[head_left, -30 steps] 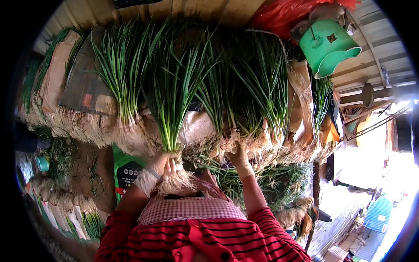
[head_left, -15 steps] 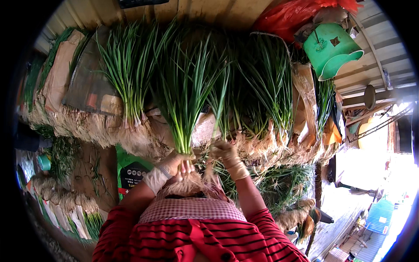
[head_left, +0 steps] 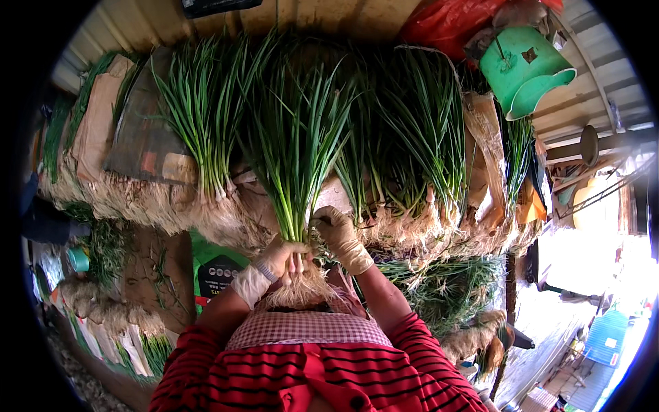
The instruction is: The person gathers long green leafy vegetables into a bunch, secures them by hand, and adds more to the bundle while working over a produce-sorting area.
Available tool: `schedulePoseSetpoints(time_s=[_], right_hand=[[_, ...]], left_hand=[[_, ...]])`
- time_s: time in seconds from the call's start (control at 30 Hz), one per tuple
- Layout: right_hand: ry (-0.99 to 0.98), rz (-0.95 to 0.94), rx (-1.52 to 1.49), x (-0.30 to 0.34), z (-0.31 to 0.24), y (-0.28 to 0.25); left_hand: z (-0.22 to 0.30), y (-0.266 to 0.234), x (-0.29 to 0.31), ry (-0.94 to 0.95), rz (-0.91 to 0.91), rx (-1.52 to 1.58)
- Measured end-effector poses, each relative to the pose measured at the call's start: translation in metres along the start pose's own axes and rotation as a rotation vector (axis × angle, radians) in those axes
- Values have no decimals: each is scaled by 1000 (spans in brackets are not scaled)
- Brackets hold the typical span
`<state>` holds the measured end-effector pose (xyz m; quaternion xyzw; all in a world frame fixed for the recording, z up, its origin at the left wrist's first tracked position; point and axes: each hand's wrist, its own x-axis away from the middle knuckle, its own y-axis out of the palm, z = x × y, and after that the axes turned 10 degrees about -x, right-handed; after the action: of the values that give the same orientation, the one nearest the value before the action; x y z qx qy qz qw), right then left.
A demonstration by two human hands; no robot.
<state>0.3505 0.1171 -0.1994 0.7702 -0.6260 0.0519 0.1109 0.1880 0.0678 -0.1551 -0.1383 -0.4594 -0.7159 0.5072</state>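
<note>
My gloved left hand (head_left: 278, 257) is closed round a bunch of spring onions (head_left: 294, 185) just above the white bulbs. The long green leaves fan upward, and pale stringy roots hang below the fist. My gloved right hand (head_left: 336, 232) is at the right side of the same stalks, fingers curled in against them. What lies between those fingertips is hidden. Behind the bunch, more spring onions (head_left: 209, 130) lie in a row on a ledge, roots toward me. Another heap (head_left: 429, 130) lies to the right, its roots also facing me.
A green plastic scoop-like container (head_left: 525, 69) hangs at the upper right beside red plastic sheeting (head_left: 446, 27). Below the ledge are a green printed bag (head_left: 213, 268) and loose green leaves (head_left: 446, 288). More rooted bundles (head_left: 110, 312) stand at the lower left.
My right hand has moved left and up to the bunch; the separate stalk it held apart no longer shows on its own. My left hand still grips the bunch.
</note>
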Motion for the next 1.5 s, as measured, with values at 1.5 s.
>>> schedulePoseSetpoints(time_s=[1.5], right_hand=[[-43,153,499,-4,-1,-19]], left_hand=[[-22,17,-26,125,58,172]])
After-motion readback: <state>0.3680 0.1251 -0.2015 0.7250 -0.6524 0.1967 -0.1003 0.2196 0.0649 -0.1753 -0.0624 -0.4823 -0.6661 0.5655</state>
